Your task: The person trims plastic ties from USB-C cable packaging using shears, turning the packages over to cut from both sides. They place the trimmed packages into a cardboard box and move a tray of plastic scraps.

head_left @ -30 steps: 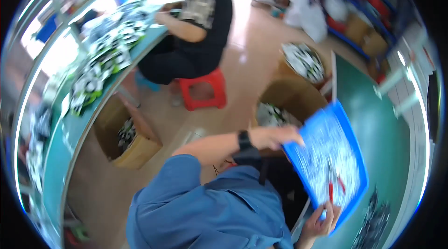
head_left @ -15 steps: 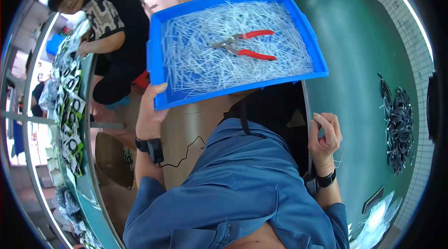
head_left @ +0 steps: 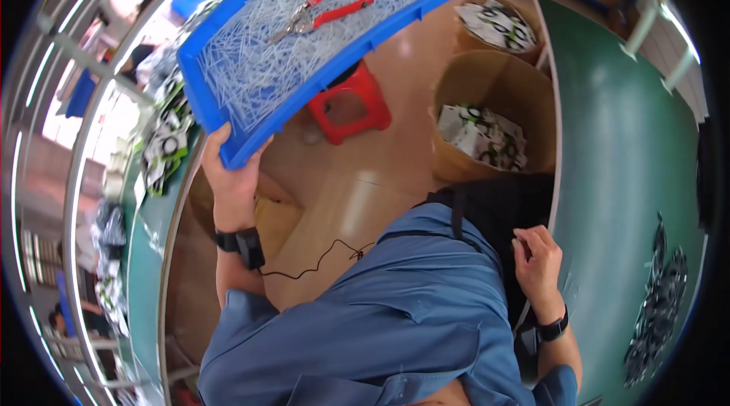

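A shallow blue tray [head_left: 203, 98] hangs tilted at the upper left, its near corner gripped by my left hand [head_left: 233, 178] with the thumb over the rim. Thin whitish plastic strips [head_left: 258, 64], like cable ties, fill the tray in a loose layer. On top of them lie cutting pliers [head_left: 334, 12] with red handles, their jaws pointing to the left. By the near edge of the green table on the right, my right hand [head_left: 540, 261] is loosely curled. Nothing shows in its fingers.
A red stool [head_left: 374, 106] stands beyond the tray. Round brown bins [head_left: 494, 75] holding white-and-green packages stand against the right table [head_left: 608, 155], where black cables [head_left: 655, 311] lie. Packages cover the left bench [head_left: 144, 235]. A black cord [head_left: 308, 272] runs from my left wrist.
The tray has swung left and upward with my left hand, turning as it goes. The view has shifted, so the bins and stool now show and the seated person is mostly out of sight.
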The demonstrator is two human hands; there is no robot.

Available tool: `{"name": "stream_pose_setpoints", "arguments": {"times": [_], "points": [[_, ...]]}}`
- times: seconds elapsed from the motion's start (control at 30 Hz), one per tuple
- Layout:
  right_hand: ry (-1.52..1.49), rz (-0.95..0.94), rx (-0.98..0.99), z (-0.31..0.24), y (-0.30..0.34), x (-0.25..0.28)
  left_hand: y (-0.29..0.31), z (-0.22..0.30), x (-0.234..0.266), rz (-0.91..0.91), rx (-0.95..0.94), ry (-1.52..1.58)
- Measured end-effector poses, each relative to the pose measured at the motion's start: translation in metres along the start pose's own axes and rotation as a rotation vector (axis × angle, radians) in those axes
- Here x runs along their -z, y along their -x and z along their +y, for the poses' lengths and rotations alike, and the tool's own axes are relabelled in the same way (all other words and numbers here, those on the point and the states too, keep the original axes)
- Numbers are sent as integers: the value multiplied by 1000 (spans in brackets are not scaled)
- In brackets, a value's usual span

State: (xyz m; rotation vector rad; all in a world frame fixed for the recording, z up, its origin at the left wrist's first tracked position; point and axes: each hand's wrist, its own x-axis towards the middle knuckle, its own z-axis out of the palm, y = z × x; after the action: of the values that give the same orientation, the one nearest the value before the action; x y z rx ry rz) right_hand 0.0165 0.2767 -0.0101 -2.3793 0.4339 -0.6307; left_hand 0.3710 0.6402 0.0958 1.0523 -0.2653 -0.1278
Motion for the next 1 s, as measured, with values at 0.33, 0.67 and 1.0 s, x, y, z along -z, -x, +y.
{"name": "stream_pose_setpoints", "arguments": {"times": [0.33,0.67,1.0], "points": [[-16,-86,17,3,5,4,-12,35,38,327,-312,128],[-60,-74,-5,2,5,4,-91,40,140,647,-373,3],[48,-89,8,2,6,6,-179,8,198,675,-520,-622]]}}
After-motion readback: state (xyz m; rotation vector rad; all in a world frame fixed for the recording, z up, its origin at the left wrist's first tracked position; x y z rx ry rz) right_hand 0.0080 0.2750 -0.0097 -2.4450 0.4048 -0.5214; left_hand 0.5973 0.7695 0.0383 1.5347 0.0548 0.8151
